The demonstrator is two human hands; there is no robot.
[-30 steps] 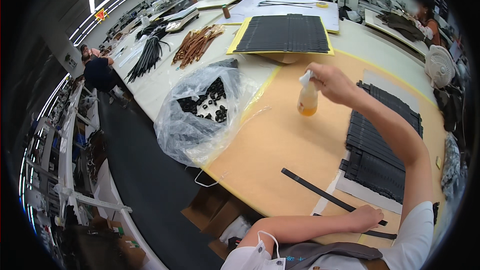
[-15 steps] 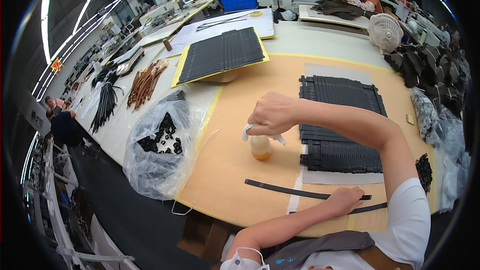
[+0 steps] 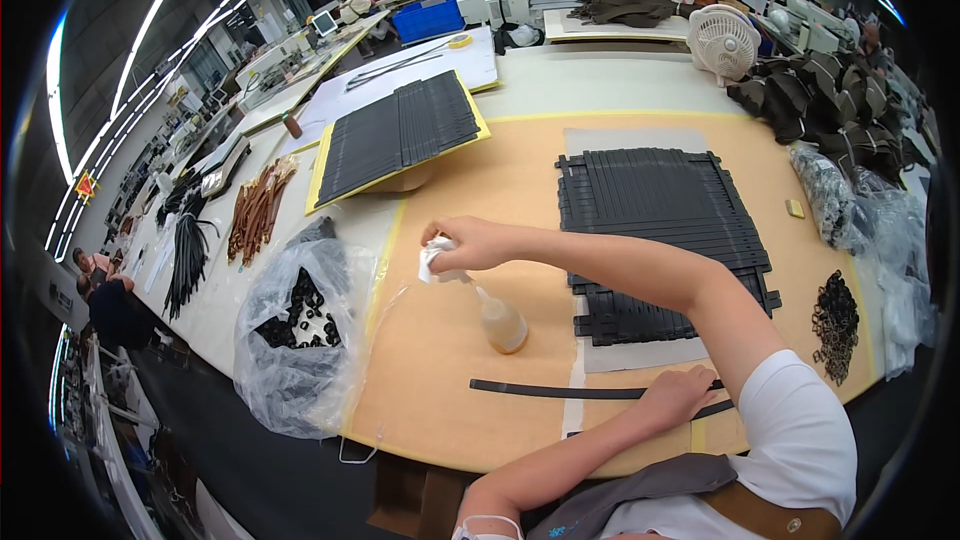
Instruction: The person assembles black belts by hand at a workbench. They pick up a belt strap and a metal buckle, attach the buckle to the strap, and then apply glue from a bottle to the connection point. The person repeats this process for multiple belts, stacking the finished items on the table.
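Note:
My left hand (image 3: 680, 398) is closed over the right end of a long black strap (image 3: 550, 391) lying on the table. A second black strap (image 3: 715, 409) lies nearer me, partly covered by my left forearm. Stretched out to the left, my right hand (image 3: 460, 244) grips a crumpled white cloth (image 3: 438, 262). Just below that hand, a clear squeeze bottle (image 3: 503, 327) with amber liquid at its bottom stands on the tan table covering. Its narrow nozzle points up toward the cloth; I cannot tell whether they touch.
Rows of black straps (image 3: 650, 195) lie beyond my right arm, and more sit on a yellow-edged board (image 3: 400, 130). A plastic bag (image 3: 290, 380) of small black pieces is left. Black metal loops (image 3: 836, 325), a yellow block (image 3: 795, 208) and a white fan (image 3: 722, 43) are right.
My right hand has moved left with the white cloth, away from directly above the squeeze bottle. My left hand stays on the strap. The whole view has shifted slightly.

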